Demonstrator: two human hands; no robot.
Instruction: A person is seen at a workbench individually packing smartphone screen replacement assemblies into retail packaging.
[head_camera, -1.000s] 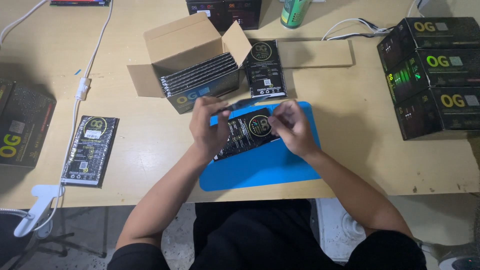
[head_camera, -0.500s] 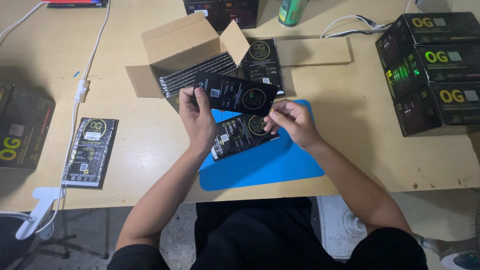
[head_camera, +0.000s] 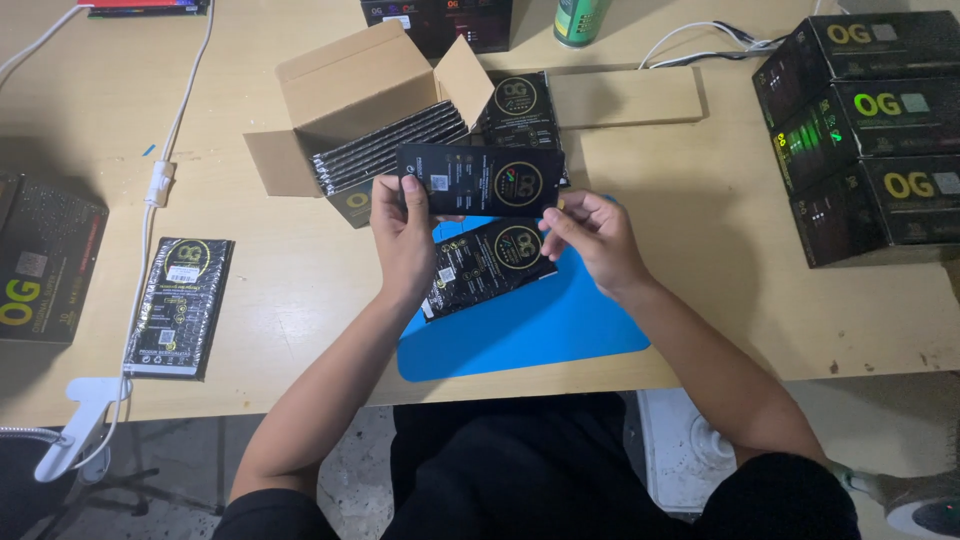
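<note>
From the head view, the person is holding a flat black packet (head_camera: 483, 181) up above the worktop (head_camera: 280, 290), both hands clamped on it — the left hand (head_camera: 403, 235) is pinching its left edge with the thumb lying over the front face, and the right hand (head_camera: 592, 232) is gripping its right end between fingertips. The packet is being held level, above the blue mat (head_camera: 545, 325) and just in front of the open cardboard box (head_camera: 360, 105), not touching either. It is looking like a thin, glossy rectangle with a gold ring emblem toward its right end and a small pale label toward its left.

Judging from this, the step in hand is the handling of one packet lifted apart from the others; a next move would be calling for a steady two-handed grip so the slim piece is not bending or slipping, and for a clear place to set it down. A second packet (head_camera: 487, 263) of the same kind is lying tilted on the mat, directly below the held one. More packets are standing on edge in the box, another (head_camera: 180, 305) is lying flat well off to the left — and stacked black cartons (head_camera: 865, 130) are sitting at the right side.
</note>
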